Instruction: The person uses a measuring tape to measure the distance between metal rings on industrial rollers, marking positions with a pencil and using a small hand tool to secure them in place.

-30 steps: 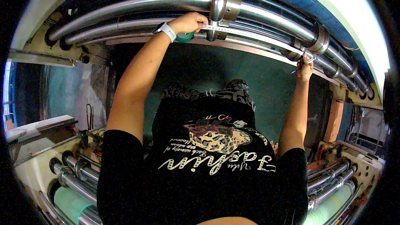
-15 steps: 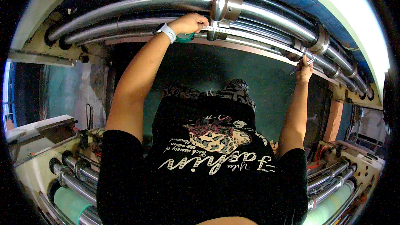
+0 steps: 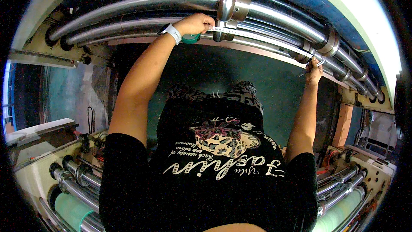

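Steel tape (image 3: 262,38) between closed hands

Setting: a factory floor, inside a large roller machine; long polished steel rollers (image 3: 128,6) are seen running across the top, joined by heavy metal collars (image 3: 234,0); a cream-painted machine frame (image 3: 34,176) is seen at lower left, carrying more steel rollers (image 3: 75,176) and a pale green roll (image 3: 73,210); a matching set of rollers (image 3: 339,187) is mounted at lower right, with red wiring beside it; a dark pit is enclosed between the two sides.
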`<action>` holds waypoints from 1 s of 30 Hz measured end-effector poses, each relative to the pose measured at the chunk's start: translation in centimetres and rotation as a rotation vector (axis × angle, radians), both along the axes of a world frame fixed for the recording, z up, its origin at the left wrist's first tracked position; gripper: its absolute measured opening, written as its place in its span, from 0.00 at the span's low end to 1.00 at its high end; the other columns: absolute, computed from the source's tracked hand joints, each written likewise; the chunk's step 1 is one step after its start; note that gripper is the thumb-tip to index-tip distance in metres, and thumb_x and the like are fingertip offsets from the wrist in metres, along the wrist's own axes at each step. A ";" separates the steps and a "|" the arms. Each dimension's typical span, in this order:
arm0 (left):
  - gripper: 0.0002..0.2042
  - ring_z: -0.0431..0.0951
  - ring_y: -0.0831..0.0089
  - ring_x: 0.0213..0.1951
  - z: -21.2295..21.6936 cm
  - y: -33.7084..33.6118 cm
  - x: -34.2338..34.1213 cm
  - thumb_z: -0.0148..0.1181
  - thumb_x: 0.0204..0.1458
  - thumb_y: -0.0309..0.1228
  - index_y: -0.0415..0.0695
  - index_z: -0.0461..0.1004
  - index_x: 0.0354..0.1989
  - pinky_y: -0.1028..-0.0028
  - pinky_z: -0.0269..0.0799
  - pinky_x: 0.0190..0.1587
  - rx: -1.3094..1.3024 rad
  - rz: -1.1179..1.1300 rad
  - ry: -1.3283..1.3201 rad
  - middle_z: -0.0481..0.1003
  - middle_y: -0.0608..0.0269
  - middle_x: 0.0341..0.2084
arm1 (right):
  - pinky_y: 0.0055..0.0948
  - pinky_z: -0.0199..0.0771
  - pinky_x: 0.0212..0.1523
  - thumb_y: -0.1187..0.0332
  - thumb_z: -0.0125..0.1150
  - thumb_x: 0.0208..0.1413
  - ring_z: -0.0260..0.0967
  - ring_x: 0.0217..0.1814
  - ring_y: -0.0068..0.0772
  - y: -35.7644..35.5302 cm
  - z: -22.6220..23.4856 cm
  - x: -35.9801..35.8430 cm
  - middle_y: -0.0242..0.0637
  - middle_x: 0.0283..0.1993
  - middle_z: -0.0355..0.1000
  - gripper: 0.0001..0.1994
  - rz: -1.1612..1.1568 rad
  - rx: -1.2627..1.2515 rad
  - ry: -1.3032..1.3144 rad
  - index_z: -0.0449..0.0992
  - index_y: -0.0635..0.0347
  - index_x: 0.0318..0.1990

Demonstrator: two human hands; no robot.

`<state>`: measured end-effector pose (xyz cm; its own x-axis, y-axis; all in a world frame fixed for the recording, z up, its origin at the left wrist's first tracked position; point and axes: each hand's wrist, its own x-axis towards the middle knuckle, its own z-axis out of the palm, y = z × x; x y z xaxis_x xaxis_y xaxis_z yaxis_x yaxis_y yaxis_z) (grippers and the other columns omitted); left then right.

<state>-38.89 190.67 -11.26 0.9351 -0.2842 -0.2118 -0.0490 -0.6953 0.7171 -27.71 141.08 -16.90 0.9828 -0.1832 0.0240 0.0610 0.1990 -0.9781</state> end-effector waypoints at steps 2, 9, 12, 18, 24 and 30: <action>0.05 0.63 0.80 0.20 0.3 0.0 -0.3 0.49 0.51 0.29 0.43 0.71 0.31 0.76 0.61 0.26 0.013 0.010 0.009 0.66 0.70 0.14 | 0.15 0.48 0.13 0.68 0.59 0.50 0.49 0.13 0.14 0.3 -0.1 -0.1 0.22 0.15 0.57 0.06 -0.026 0.000 -0.003 0.69 0.56 0.26; 0.05 0.65 0.79 0.21 -0.8 0.3 -0.3 0.49 0.52 0.29 0.43 0.71 0.30 0.76 0.63 0.27 0.004 0.008 -0.034 0.66 0.69 0.15 | 0.16 0.49 0.12 0.67 0.60 0.49 0.49 0.12 0.14 -0.1 -0.4 0.1 0.20 0.13 0.56 0.06 0.005 -0.056 -0.049 0.70 0.54 0.25; 0.06 0.70 0.73 0.25 -2.4 0.7 -0.8 0.50 0.50 0.29 0.42 0.71 0.30 0.72 0.66 0.31 -0.008 -0.014 -0.116 0.71 0.60 0.20 | 0.16 0.49 0.11 0.66 0.61 0.48 0.49 0.11 0.14 0.0 -0.7 0.7 0.21 0.13 0.55 0.06 -0.051 -0.072 0.002 0.71 0.54 0.26; 0.10 0.72 0.55 0.31 -5.8 0.5 -5.3 0.51 0.48 0.35 0.42 0.72 0.33 0.62 0.66 0.35 0.050 -0.094 -0.232 0.73 0.51 0.28 | 0.20 0.56 0.18 0.74 0.64 0.42 0.56 0.16 0.18 -3.3 -6.3 0.1 0.25 0.17 0.63 0.05 -0.037 -0.238 -0.014 0.72 0.55 0.24; 0.10 0.72 0.53 0.31 -2.1 -1.5 -10.4 0.50 0.47 0.36 0.45 0.72 0.34 0.59 0.67 0.35 0.144 0.005 -0.135 0.73 0.52 0.28 | 0.19 0.52 0.18 0.71 0.65 0.43 0.53 0.17 0.15 1.5 -7.6 -5.5 0.22 0.18 0.61 0.07 -0.018 -0.469 0.233 0.71 0.57 0.26; 0.10 0.72 0.52 0.33 -0.4 1.2 -16.0 0.49 0.48 0.36 0.45 0.72 0.35 0.58 0.67 0.36 0.267 0.147 0.031 0.73 0.52 0.28 | 0.21 0.45 0.10 0.54 0.58 0.49 0.48 0.10 0.18 9.8 -4.7 -10.6 0.25 0.15 0.54 0.17 0.011 -0.210 0.505 0.69 0.61 0.31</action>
<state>-54.88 191.85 -11.70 0.9541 -0.0766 -0.2894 0.0851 -0.8575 0.5074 -38.36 150.93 -21.57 0.8832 -0.2150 -0.4167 -0.4279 -0.0061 -0.9038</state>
